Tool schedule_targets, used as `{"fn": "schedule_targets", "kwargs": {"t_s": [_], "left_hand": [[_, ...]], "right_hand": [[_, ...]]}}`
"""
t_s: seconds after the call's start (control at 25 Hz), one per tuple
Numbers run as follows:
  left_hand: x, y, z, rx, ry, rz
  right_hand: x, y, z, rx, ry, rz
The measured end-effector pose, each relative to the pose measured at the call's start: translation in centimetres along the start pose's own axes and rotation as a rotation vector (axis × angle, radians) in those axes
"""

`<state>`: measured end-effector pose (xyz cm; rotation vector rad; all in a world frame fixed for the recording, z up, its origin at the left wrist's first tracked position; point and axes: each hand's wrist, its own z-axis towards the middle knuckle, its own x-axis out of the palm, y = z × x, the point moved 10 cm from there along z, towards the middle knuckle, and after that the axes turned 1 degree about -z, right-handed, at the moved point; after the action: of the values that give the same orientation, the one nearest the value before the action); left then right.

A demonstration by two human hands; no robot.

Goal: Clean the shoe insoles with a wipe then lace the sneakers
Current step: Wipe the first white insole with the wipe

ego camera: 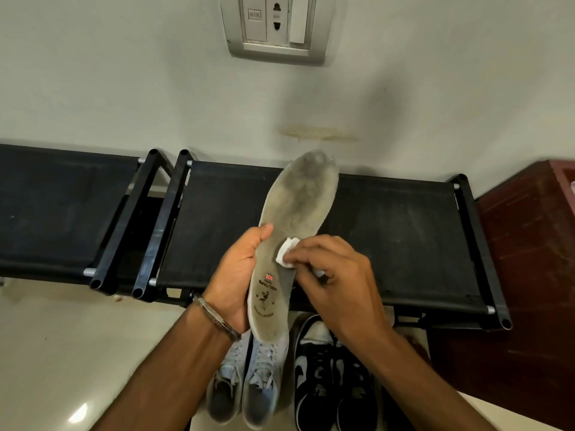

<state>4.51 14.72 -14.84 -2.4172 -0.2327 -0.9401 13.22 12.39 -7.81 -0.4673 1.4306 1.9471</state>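
A grey, soiled insole [295, 219] with a small flag logo near its heel stands almost upright in front of me, toe end up. My left hand [236, 275] grips its left edge at the heel half, thumb on top. My right hand [339, 275] pinches a folded white wipe [286, 251] and presses it on the insole's middle. Below, on the floor, stand a pair of light grey laced sneakers [245, 387] and a pair of black and white sneakers [333, 381].
Two black fabric-topped racks [389, 231] stand side by side against a pale wall, behind the insole. A dark red cabinet [529, 259] is at the right. A wall socket plate [277, 26] is mounted high on the wall. The floor is glossy cream tile.
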Motion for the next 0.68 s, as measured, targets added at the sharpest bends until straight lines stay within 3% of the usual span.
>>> {"fn": "schedule_targets", "kwargs": {"t_s": [0.08,0.24,0.44,0.6,0.68], "left_hand": [[-0.1,-0.1,0.0,0.007,0.000,0.060],[0.2,0.8,0.1,-0.046,0.013,0.186],[0.3,1.4,0.3,-0.078,0.054,0.105],[0.6,1.5,0.3,-0.085,0.078,0.159],[0.7,1.7,0.3,-0.104,0.079,0.101]], "right_hand": [[0.0,-0.1,0.2,-0.046,0.033,0.004],[-2.4,-3.9,0.8,0.111,-0.052,0.002],[0.5,0.5,0.3,-0.138,0.208,0.000],[-3.2,-2.9,1.3,-0.040,-0.006,-0.118],[-1.4,-1.1,0.7,-0.067,0.089,-0.038]]}}
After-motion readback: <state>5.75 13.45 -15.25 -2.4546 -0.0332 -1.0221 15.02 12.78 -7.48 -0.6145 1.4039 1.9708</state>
